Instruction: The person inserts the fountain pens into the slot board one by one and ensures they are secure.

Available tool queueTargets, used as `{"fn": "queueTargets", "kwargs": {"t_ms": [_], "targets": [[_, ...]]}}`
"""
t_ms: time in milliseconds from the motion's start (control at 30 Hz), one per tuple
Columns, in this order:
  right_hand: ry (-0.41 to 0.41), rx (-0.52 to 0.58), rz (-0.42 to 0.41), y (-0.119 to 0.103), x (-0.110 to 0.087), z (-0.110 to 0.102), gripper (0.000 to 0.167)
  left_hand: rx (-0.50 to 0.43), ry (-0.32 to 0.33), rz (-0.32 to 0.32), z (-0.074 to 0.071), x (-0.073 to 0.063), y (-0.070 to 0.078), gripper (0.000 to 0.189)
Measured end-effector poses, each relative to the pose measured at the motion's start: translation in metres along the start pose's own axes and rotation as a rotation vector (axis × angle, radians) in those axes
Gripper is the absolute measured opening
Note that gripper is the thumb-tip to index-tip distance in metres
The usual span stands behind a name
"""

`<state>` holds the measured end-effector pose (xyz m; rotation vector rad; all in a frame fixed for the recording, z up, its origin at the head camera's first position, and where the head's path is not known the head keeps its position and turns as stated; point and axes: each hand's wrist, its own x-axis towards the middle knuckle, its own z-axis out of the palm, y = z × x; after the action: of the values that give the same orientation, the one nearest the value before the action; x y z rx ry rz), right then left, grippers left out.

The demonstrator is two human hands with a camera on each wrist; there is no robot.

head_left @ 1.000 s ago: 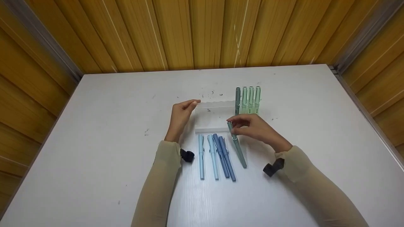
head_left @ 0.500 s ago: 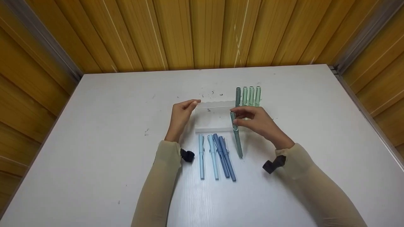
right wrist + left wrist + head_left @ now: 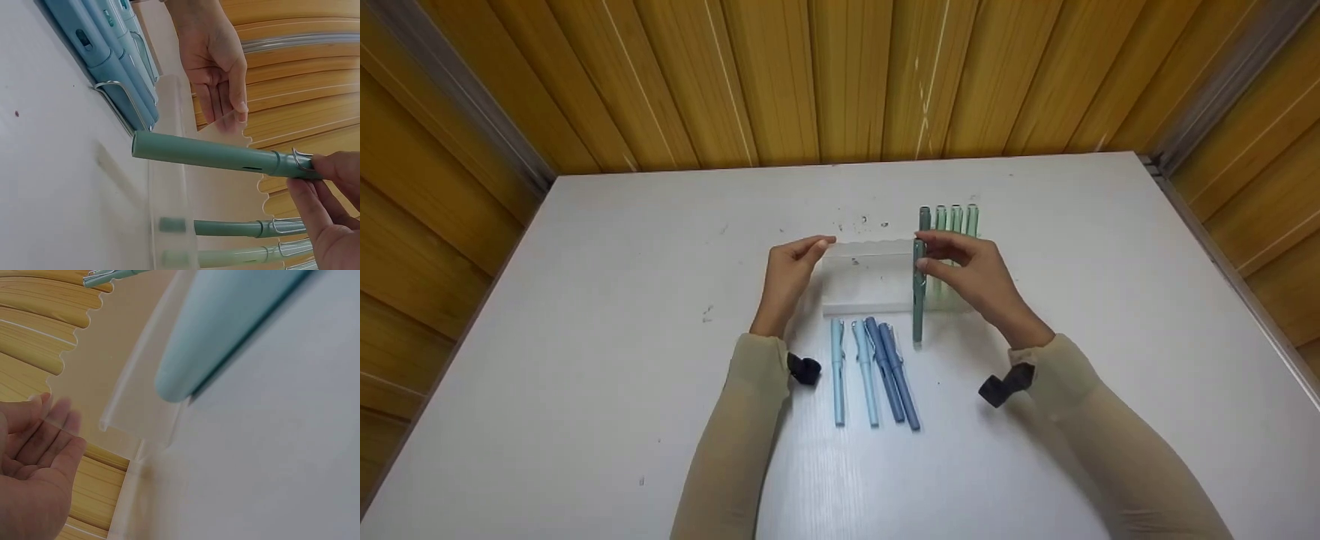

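Between thumb and fingers of my right hand (image 3: 979, 274) is a dark green pen (image 3: 214, 153), pinched near its clip end, upright in front of a clear pen stand (image 3: 862, 307). In the right wrist view this pen is apart from the stand's front lip. My left hand (image 3: 791, 281) pinches the stand's upper left corner, also seen in the left wrist view, where the scalloped clear sheet (image 3: 84, 388) meets the fingers. Standing in its right part are another dark green pen (image 3: 230, 228) and several light green pens (image 3: 957, 217), partly hidden by my right hand.
Two light blue pens (image 3: 838, 375) and two darker blue pens (image 3: 896, 375) lie on the white table (image 3: 585, 360) in front of the stand. Yellow wood-look panels (image 3: 847, 82) rise behind the table's back edge.
My right hand has moved up and away from me with the dark green pen, which has turned from slanted to nearly upright. The left hand keeps its place on the stand.
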<state>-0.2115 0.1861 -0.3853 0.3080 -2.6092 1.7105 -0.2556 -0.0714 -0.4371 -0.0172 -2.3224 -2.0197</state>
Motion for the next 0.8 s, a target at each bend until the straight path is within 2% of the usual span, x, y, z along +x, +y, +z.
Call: {"fn": "queueTargets", "kwargs": {"t_ms": [200, 400, 633, 733, 800], "targets": [[0.078, 0.005, -0.030, -0.005, 0.005, 0.000, 0.037, 0.023, 0.001, 0.000, -0.001, 0.000, 0.000, 0.024], [0.137, 0.030, -0.101, -0.008, 0.009, 0.001, 0.037, 0.045, 0.003, -0.004, -0.001, 0.000, 0.000, 0.025], [0.173, 0.124, -0.210, -0.006, 0.012, 0.003, 0.036, 0.010, -0.012, 0.016, -0.002, -0.002, 0.003, 0.025], [0.183, 0.147, -0.227, -0.006, 0.013, 0.004, 0.035, 0.015, -0.008, 0.014, -0.002, -0.002, 0.004, 0.025], [0.187, 0.147, -0.228, -0.005, 0.014, 0.004, 0.035, 0.019, -0.003, 0.019, -0.001, 0.000, -0.001, 0.025]]}}
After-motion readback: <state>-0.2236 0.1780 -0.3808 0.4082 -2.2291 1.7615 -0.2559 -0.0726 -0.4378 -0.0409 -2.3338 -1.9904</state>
